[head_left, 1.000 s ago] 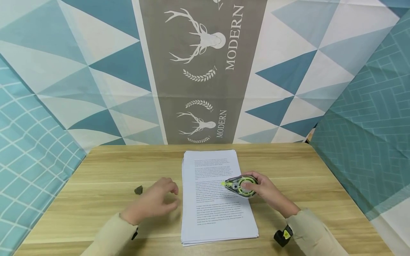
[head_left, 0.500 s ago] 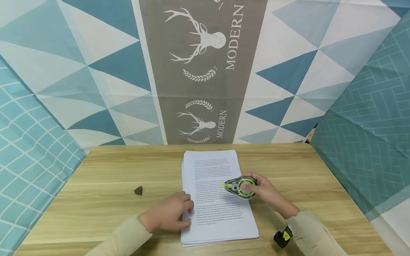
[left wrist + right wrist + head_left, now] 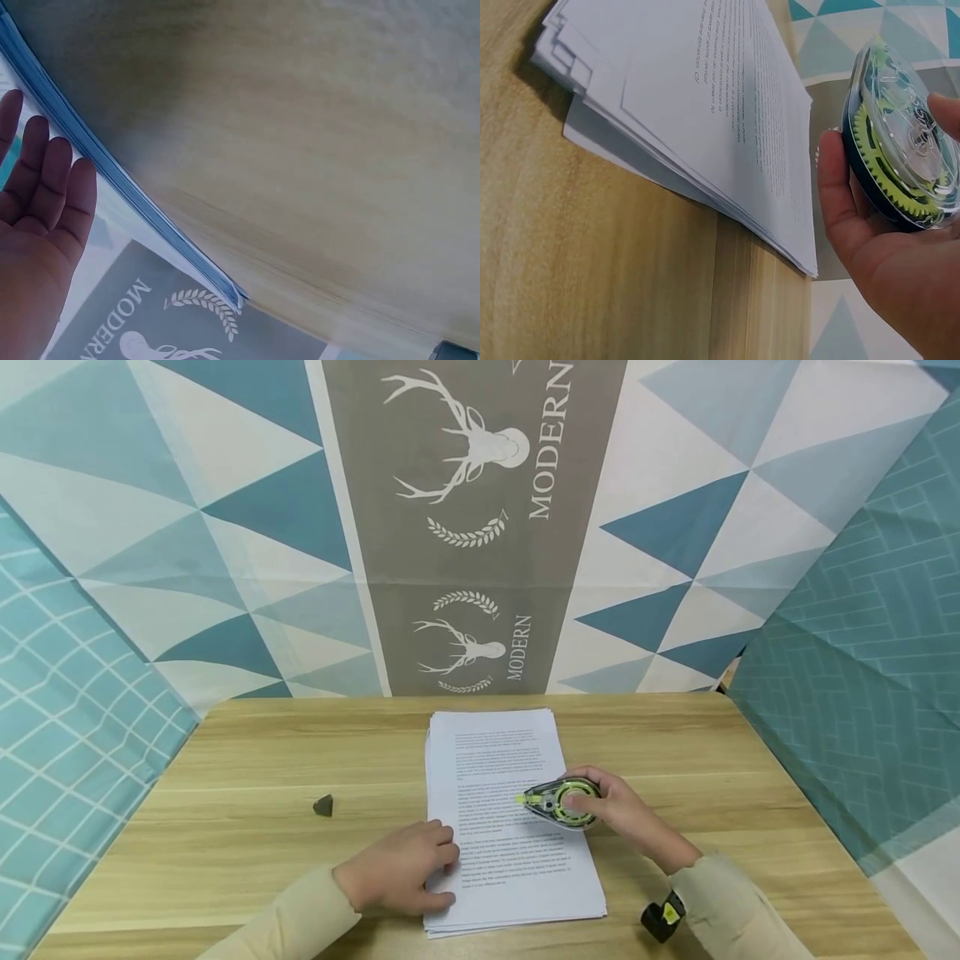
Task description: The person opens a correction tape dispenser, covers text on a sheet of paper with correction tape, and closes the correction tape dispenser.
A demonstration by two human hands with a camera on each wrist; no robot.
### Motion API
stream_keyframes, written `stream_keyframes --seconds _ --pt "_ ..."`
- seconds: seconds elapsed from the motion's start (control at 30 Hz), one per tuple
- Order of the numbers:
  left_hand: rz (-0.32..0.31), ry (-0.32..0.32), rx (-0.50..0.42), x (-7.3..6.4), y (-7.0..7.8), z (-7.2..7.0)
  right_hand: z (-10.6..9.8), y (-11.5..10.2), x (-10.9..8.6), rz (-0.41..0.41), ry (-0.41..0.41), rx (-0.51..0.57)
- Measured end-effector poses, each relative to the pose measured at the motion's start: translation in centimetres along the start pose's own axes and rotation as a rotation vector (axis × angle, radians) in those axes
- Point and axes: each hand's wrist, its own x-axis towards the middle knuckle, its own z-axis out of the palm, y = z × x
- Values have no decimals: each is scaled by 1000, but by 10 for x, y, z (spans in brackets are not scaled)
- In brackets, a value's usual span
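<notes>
A stack of printed paper (image 3: 510, 902) lies lengthwise in the middle of the wooden table, its sheets slightly uneven in the right wrist view. Over the stack's right part, my right hand (image 3: 626, 818) pinches a correction tape (image 3: 900, 142) between thumb and fingers. The tape has a clear case with yellow-green gears, and its yellow-green tip points left across the text. My left hand (image 3: 405, 870) is at the stack's lower left edge, fingers loosely bent and fingertips over the margin. In the left wrist view, the fingers (image 3: 56, 180) lie along the sheets' edge.
A small dark angular piece (image 3: 323, 806) lies on the wooden table (image 3: 247, 760) left of the stack. Behind the table stands a patterned backdrop (image 3: 465, 527) with deer heads, and tiled-print sheets flank both sides. A black wrist device (image 3: 662, 918) sits by the right sleeve.
My left hand has come right and down, from above the table onto the paper's left edge. The right hand with the correction tape has barely moved.
</notes>
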Motion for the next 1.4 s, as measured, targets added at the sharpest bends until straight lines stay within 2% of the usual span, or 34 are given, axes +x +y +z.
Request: stream_keyframes --seconds 0.27,0.67,0.97,1.4 --pt "26 3 4 -2 1 -1 3 0 1 14 -26 1" --pt "52 16 28 -1 0 3 5 6 3 -8 -67 -14" --pt "27 -37 2 1 -1 1 12 7 9 -84 -83 -100" --pt "28 -52 -9 2 -3 1 31 -4 19 -108 -100 -164"
